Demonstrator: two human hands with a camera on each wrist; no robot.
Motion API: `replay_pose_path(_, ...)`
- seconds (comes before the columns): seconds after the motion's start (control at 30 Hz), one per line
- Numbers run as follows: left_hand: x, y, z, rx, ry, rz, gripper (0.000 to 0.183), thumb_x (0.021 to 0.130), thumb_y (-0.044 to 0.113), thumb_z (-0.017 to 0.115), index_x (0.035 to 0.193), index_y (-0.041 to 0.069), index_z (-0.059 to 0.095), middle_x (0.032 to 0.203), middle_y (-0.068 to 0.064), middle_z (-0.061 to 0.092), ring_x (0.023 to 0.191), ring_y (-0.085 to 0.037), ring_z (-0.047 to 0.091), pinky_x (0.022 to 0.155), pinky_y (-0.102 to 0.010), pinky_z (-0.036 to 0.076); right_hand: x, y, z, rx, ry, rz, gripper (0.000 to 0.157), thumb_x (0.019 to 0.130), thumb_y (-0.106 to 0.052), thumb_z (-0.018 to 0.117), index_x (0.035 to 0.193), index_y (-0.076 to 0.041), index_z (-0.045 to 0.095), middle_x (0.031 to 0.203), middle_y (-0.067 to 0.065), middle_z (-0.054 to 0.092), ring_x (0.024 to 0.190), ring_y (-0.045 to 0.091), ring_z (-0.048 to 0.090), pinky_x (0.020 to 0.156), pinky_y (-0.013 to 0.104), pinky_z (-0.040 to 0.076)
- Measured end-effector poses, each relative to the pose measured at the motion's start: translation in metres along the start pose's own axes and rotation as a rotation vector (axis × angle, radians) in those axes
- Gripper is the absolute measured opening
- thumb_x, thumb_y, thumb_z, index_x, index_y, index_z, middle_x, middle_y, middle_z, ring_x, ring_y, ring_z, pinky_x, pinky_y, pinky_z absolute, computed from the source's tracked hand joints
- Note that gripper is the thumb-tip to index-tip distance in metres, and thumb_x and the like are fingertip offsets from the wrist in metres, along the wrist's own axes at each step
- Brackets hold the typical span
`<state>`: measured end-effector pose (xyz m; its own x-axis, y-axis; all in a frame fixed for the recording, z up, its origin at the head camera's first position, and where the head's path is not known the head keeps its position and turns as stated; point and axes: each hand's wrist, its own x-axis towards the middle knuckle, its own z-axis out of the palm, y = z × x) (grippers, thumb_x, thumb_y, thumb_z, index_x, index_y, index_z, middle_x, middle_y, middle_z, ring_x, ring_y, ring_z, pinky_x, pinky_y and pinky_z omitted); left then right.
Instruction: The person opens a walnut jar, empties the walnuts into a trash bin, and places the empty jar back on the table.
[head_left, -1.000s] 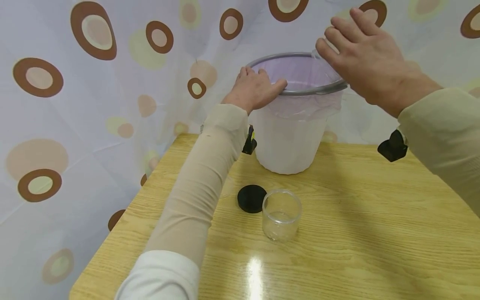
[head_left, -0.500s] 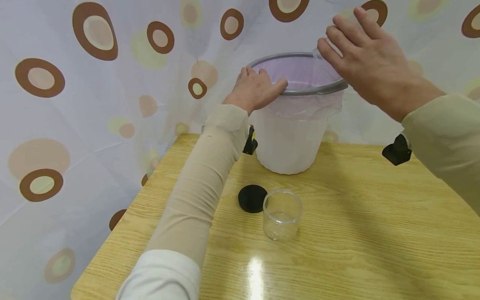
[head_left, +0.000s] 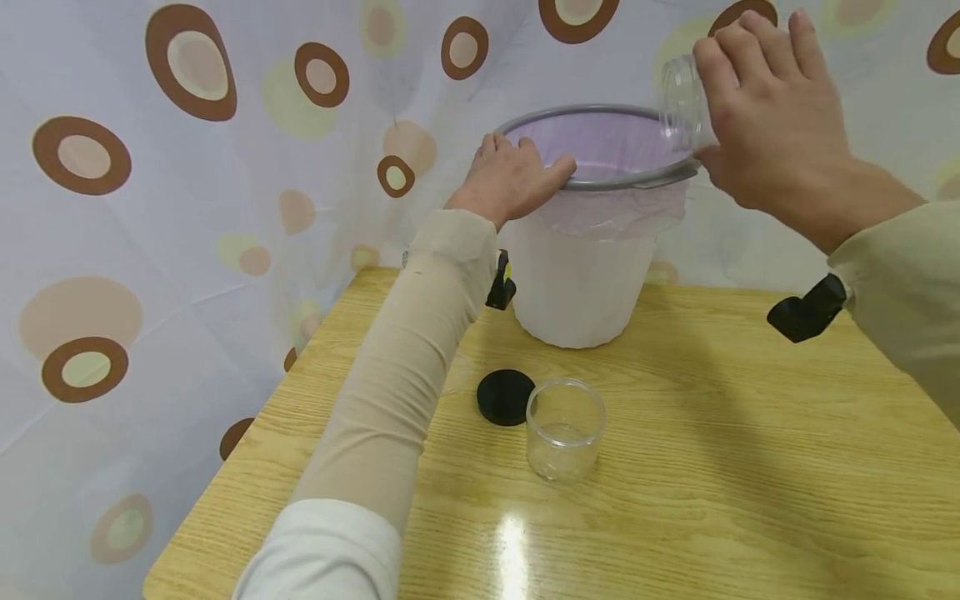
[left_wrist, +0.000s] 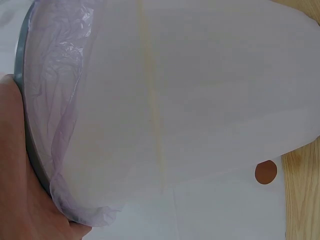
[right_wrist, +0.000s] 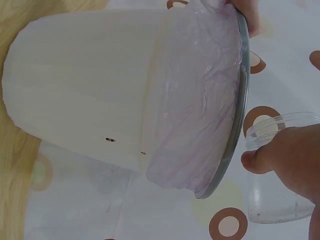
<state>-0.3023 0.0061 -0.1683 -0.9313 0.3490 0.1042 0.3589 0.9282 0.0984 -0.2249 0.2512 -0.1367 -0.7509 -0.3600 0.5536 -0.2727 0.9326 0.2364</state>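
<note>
A white trash can with a grey rim and a thin purple liner stands at the back of the table. My left hand grips its rim at the near left, thumb over the front edge; the left wrist view shows the hand against rim and bag. Near the can's right rim my right hand holds a clear jar on its side, threaded mouth to the left. In the right wrist view the thumb lies across the see-through jar, which shows a few tiny specks.
On the wooden table, a clear round container without a lid stands in front of the can. A black round lid lies beside it. Behind hangs a white curtain with brown ring patterns.
My right hand has moved to the right and turned, so the jar, mostly hidden behind the hand before, now shows lying sideways. The left hand stays on the rim.
</note>
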Motion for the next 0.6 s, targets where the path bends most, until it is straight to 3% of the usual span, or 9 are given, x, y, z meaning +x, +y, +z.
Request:
replay_pose_path(0.13,-0.001,0.001,0.000,-0.006,0.006,0.006,0.084,0.096,0.062,0.014,0.154,0.003,0.029,0.163,-0.020,0.019,0.151,-0.032,0.012,0.124,-0.036,0.010,-0.005,0.000,-0.004,0.125,-0.039,0.116,0.091,0.082,-0.009,0.073,0.152,0.005,0.016,0.154,0.030,0.022,0.151,0.042,0.007,0.123,0.055,-0.006)
replay_pose_path(0.3,-0.001,0.001,0.000,-0.008,0.006,0.005,0.084,0.096,0.061,0.014,0.155,0.003,0.026,0.163,-0.021,0.018,0.151,-0.032,0.011,0.124,-0.036,0.010,-0.015,-0.002,-0.004,0.235,0.007,0.177,0.091,0.083,-0.011,0.074,0.152,0.003,0.017,0.154,0.031,0.023,0.148,0.046,0.013,0.124,0.055,-0.003)
replay_pose_path(0.6,-0.001,0.000,0.000,-0.017,-0.006,0.004,0.085,0.096,0.061,0.012,0.157,0.004,0.023,0.164,-0.020,0.015,0.152,-0.032,0.009,0.125,-0.036,0.009,-0.035,-0.007,-0.006,0.401,0.064,0.262,0.091,0.081,-0.012,0.077,0.152,0.001,0.022,0.153,0.026,0.030,0.139,0.047,0.025,0.122,0.052,0.015)
